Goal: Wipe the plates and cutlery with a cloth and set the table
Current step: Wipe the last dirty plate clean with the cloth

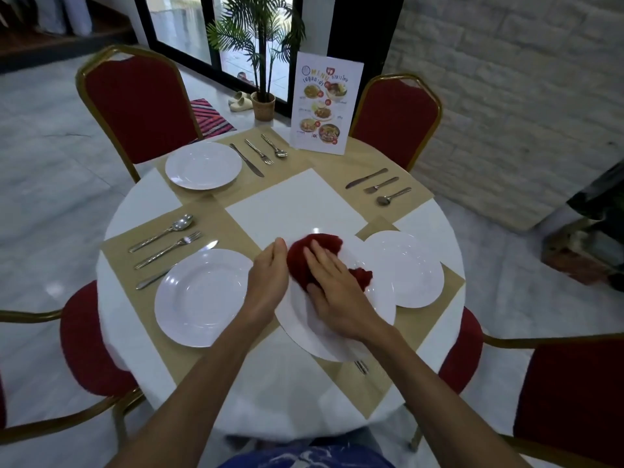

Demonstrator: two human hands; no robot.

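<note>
My left hand (268, 280) grips the left rim of a white plate (378, 298) that I hold tilted above the near side of the round table (135, 211). My right hand (332, 292) presses a dark red cloth (314, 255) flat onto that plate's face. Another white plate (410, 268) lies on the placemat just right of it, partly covered by the held plate. A white plate (202, 297) sits on the left placemat beside a spoon (162, 232), fork (169, 249) and knife (175, 265). A far plate (203, 165) also has cutlery (258, 153) beside it.
A knife, fork and spoon (378, 186) lie on the far right placemat without a plate. A fork tip (361, 366) shows under the held plate. A standing menu card (326, 103) is at the table's back. Red chairs (135, 103) ring the table.
</note>
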